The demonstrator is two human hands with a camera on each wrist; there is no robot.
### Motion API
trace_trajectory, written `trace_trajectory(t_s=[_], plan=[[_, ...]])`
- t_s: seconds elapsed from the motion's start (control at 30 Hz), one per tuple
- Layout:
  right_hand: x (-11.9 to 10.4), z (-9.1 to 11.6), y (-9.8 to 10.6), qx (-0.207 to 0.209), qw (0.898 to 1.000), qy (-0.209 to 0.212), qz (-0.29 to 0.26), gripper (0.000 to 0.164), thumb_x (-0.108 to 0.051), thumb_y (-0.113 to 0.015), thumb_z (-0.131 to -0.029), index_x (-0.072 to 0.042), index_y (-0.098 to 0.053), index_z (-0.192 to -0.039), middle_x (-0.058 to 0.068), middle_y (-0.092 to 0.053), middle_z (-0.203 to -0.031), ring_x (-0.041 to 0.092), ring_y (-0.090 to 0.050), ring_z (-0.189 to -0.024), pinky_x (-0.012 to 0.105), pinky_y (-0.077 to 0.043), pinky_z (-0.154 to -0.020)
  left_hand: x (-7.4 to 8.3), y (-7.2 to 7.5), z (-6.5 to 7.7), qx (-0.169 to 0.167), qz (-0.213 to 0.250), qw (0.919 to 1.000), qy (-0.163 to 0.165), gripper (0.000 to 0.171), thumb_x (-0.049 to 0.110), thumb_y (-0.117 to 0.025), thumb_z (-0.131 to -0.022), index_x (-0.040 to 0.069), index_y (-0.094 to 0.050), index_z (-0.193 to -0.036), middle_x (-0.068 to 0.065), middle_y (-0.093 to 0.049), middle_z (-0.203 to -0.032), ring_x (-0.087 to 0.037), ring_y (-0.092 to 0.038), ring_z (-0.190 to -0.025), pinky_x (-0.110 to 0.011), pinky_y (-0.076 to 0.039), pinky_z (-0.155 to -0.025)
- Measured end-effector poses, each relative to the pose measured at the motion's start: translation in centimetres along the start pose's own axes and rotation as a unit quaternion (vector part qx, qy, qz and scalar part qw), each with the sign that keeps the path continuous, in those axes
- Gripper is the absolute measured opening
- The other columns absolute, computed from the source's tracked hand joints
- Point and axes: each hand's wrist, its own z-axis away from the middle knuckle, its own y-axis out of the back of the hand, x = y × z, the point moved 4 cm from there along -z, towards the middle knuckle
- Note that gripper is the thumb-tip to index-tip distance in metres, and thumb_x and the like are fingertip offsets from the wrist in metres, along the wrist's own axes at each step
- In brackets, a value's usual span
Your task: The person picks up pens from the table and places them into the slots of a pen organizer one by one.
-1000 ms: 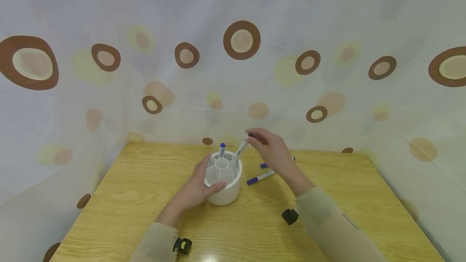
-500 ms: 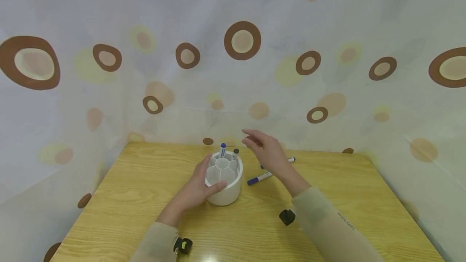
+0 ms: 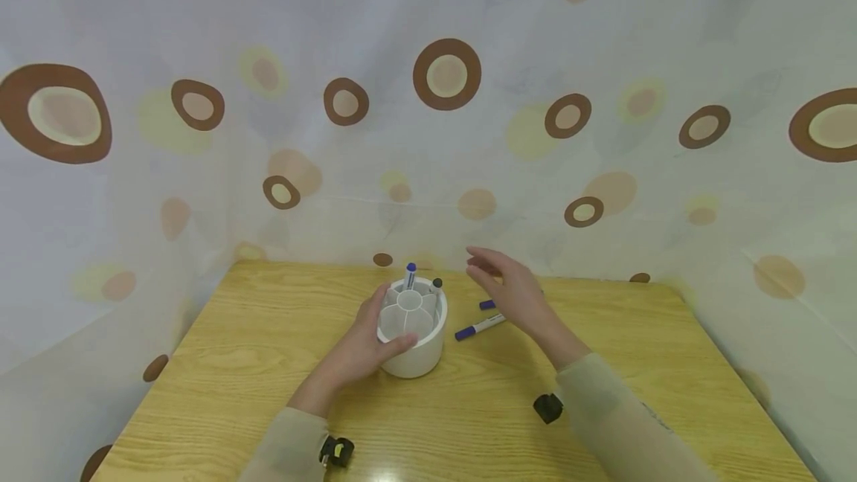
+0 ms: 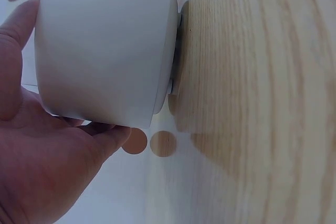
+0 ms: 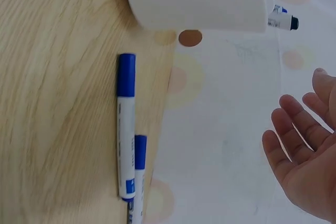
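Observation:
My left hand [image 3: 361, 341] grips a round white pen holder [image 3: 416, 357] by its side, thumb at the front of the rim. The holder is divided into several compartments around a central tube. Two markers stand in its back compartments: a blue-ended marker [image 3: 410, 276] and a black-ended marker [image 5: 283, 21] leaning to the right. My right hand [image 3: 512, 288] hovers right of the holder, fingers loosely bent and holding nothing. Below it lie two white markers with blue caps, a nearer marker [image 5: 126, 129] and a farther marker [image 5: 139, 156], side by side on the table.
The wooden table [image 3: 268, 363] runs back to a white patterned curtain [image 3: 375, 155] that hangs behind and along both sides. Black wrist devices, a left one [image 3: 337, 451] and a right one [image 3: 548, 407], sit beside the sleeves.
The right hand lowered the black-ended marker into the holder and let go of it. It then drew away to the right. The left hand stayed on the holder.

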Motion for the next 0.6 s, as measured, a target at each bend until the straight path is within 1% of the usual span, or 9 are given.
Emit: trace_trajectory(t_s=[0.1, 0.27, 0.37, 0.5, 0.6], plan=[[1.1, 0.4, 0.4, 0.002, 1.000, -0.003, 0.018, 0.050, -0.032, -0.063, -0.115, -0.012, -0.058, -0.160, 0.013, -0.068, -0.148, 0.040, -0.060, -0.141, 0.063, -0.047, -0.117, 0.0, 0.0, 0.0, -0.002, -0.001, 1.0000, 0.002, 0.112, 0.047, -0.083, -0.100, 0.012, -0.010, -0.178, -0.026, -0.020, -0.178, -0.049, -0.036, -0.157, -0.071, -0.031, -0.125], [2.9, 1.3, 1.2, -0.006, 1.000, -0.009, 0.026, 0.051, -0.033, -0.064, -0.115, -0.010, -0.058, -0.160, 0.016, -0.065, -0.152, 0.041, -0.056, -0.143, 0.068, -0.042, -0.119, -0.2, 0.0, -0.1, -0.002, 0.001, 0.9999, 0.010, 0.114, 0.048, -0.083, -0.099, 0.014, -0.008, -0.178, -0.024, -0.018, -0.179, -0.047, -0.034, -0.159, -0.070, -0.029, -0.126], [3.9, 1.9, 1.6, -0.013, 0.999, -0.009, 0.031, 0.050, -0.030, -0.064, -0.115, -0.007, -0.059, -0.159, 0.018, -0.064, -0.153, 0.043, -0.056, -0.143, 0.070, -0.043, -0.117, -0.2, -0.1, -0.1, 0.000, 0.000, 1.0000, 0.010, 0.114, 0.048, -0.083, -0.099, 0.014, -0.008, -0.178, -0.024, -0.017, -0.179, -0.048, -0.034, -0.159, -0.070, -0.029, -0.126], [5.2, 2.6, 2.1, -0.017, 0.999, -0.012, 0.041, 0.048, -0.026, -0.066, -0.114, -0.004, -0.060, -0.156, 0.020, -0.064, -0.153, 0.045, -0.057, -0.141, 0.068, -0.047, -0.114, -0.1, -0.1, 0.0, 0.000, -0.004, 1.0000, 0.006, 0.113, 0.047, -0.083, -0.100, 0.012, -0.008, -0.178, -0.025, -0.018, -0.179, -0.049, -0.034, -0.158, -0.071, -0.029, -0.125], [6.3, 3.0, 2.3, -0.018, 0.999, -0.014, 0.050, 0.049, -0.027, -0.067, -0.113, -0.003, -0.061, -0.155, 0.021, -0.063, -0.152, 0.045, -0.058, -0.139, 0.067, -0.048, -0.113, -0.1, -0.1, 0.0, 0.000, -0.004, 1.0000, 0.003, 0.112, 0.046, -0.082, -0.100, 0.010, -0.009, -0.178, -0.025, -0.018, -0.179, -0.050, -0.034, -0.158, -0.072, -0.029, -0.125]])
